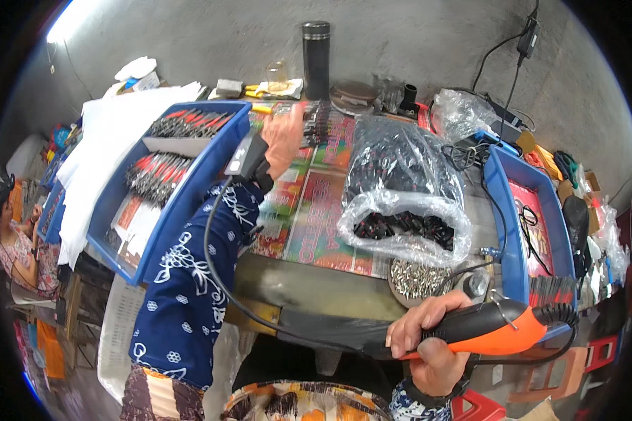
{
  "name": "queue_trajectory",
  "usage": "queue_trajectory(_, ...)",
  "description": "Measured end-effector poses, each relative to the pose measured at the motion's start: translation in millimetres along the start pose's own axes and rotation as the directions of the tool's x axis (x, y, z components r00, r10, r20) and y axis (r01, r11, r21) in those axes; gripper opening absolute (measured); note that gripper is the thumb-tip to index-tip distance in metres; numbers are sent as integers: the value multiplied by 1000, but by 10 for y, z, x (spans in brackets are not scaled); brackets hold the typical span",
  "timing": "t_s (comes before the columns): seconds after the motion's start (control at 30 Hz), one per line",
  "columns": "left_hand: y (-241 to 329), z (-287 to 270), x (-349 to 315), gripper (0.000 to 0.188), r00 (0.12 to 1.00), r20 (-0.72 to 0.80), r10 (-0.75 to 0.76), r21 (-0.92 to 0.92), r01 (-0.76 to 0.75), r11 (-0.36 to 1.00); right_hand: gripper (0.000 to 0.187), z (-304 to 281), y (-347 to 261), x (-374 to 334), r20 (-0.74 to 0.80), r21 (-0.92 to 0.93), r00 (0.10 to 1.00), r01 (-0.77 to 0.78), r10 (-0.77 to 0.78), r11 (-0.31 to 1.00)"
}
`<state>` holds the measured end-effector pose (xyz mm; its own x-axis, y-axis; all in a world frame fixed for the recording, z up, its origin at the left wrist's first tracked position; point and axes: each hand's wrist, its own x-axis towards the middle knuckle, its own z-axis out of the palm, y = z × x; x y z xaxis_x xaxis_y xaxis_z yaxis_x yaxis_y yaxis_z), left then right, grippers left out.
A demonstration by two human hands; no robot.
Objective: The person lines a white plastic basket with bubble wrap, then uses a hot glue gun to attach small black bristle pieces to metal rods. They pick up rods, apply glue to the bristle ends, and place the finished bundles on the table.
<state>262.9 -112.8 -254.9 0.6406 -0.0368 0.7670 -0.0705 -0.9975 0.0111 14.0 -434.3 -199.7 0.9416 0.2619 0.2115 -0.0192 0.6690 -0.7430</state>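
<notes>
My right hand (432, 344) is wrapped round an orange and black electric screwdriver (498, 330) at the front right, its black coiled cord hanging from the rear end. My left hand (282, 140) reaches far forward over the table, beside a row of slim dark pieces (314, 123). Its fingers are blurred and partly hidden, so whether they grip anything is unclear. A black device (247, 158) with a cable is strapped at my left wrist. Between my hands, a clear plastic bag (404, 165) lies with its mouth toward me, full of small black parts. A round dish of small metal fasteners (420, 279) sits just before it.
At the left, a long blue bin (232, 109) holds bundles of red and black slim pieces. Another blue bin (497, 175) stands right. A dark flask (317, 63) rises at the back wall. Cables cross the right side. A person (21, 242) sits far left.
</notes>
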Motion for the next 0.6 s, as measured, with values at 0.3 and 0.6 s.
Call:
queue_trajectory(0.3,518,-1532,-285,17,997,-71,-16,-490,-21,872,33,263,11,-153,90,-126,992,105,-94,986)
queue_trajectory(0.6,1000,-2776,-1622,21,725,659,-202,-706,688,168,36,448,60,-239,203,-191,969,184,-144,964)
